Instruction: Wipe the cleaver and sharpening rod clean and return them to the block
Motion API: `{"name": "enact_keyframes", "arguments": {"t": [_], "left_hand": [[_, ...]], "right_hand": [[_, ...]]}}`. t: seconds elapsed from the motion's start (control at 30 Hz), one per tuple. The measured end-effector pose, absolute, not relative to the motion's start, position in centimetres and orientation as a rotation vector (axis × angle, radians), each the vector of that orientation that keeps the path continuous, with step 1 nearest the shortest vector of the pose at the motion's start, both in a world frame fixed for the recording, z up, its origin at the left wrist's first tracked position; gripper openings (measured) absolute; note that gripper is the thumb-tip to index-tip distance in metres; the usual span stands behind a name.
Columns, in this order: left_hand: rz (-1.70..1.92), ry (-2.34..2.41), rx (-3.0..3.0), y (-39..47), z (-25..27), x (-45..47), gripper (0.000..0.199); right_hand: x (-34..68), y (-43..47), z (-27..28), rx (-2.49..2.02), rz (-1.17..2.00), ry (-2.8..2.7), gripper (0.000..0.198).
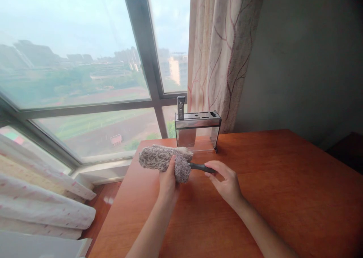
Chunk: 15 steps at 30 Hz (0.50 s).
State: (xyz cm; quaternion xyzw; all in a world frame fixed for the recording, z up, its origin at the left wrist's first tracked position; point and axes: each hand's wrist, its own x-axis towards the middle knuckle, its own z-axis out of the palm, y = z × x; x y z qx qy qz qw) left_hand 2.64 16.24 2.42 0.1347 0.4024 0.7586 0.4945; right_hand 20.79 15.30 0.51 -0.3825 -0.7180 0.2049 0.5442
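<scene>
Head view: two bare hands at work in front of the knife holder (198, 122), on the wearer's side of it.
Fluffy grey cloth (163, 158): bunched in front of the knife holder and mostly to its left, overlapping its lower left corner in sight; whether they touch, I cannot tell.
Dark handle (201, 167): in front of the knife holder, running out of the cloth's right side; what it carries is hidden in the folds.
Left hand (169, 178): gripping the cloth, thumb laid over it, most fingers underneath and out of sight.
Right hand (227, 182): fingers closed in a pinch on the end of the handle.
Upright knife handle (180, 107): standing at the left end of the knife holder's slotted top; a broad blade seems to show through the clear wall below.
Done so far: by my judgement, one knife is seated in the knife holder, and the cloth is around the held tool.
Left over: the held tool is outside the knife holder, neither hand has let go, and the cloth is not off it; the handling looks midway.
Table (269, 182): under the knife holder, spreading to its right.
Curtain (224, 46): behind the knife holder.
</scene>
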Motion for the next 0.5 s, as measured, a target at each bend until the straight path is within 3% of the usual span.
{"name": "enact_keyframes", "arguments": {"t": [0.5], "left_hand": [[2.039, 0.980, 0.290, 17.4, 3.6, -1.2, 0.027]], "right_hand": [[23.4, 15.9, 1.4, -1.067, 0.707, -1.558, 0.023]]}}
